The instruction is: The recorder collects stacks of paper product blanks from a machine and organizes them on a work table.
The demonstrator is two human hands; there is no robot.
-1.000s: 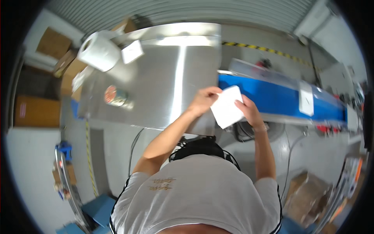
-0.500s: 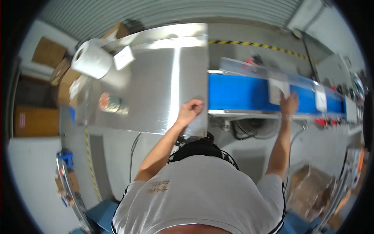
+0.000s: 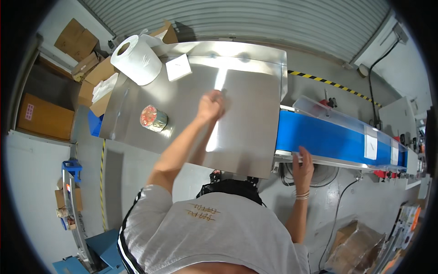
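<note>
Above the middle of the steel table, my left hand (image 3: 211, 106) is closed in a loose fist, slightly blurred. What it holds, if anything, is hidden. My right hand (image 3: 303, 168) is at the near edge of the blue conveyor belt (image 3: 315, 132), fingers stretched and apart, holding nothing. Farther right on the belt lie a flat white pack (image 3: 370, 146) and a second white pack (image 3: 394, 151), both apart from my hand. To the left of my left hand, a short cylinder with a reddish end and green side (image 3: 153, 118) rests on the table.
A large white roll (image 3: 143, 64) and a flat white square (image 3: 178, 67) are at the table's far left. The steel table (image 3: 251, 114) has a raised back edge. A clear guard (image 3: 315, 107) runs along the belt's far side. Cardboard boxes (image 3: 98, 84) are stacked left.
My right hand has let go of the white pack and come back left; the pack is farther along the belt. My left hand has moved farther over the table. The whole view has shifted.
</note>
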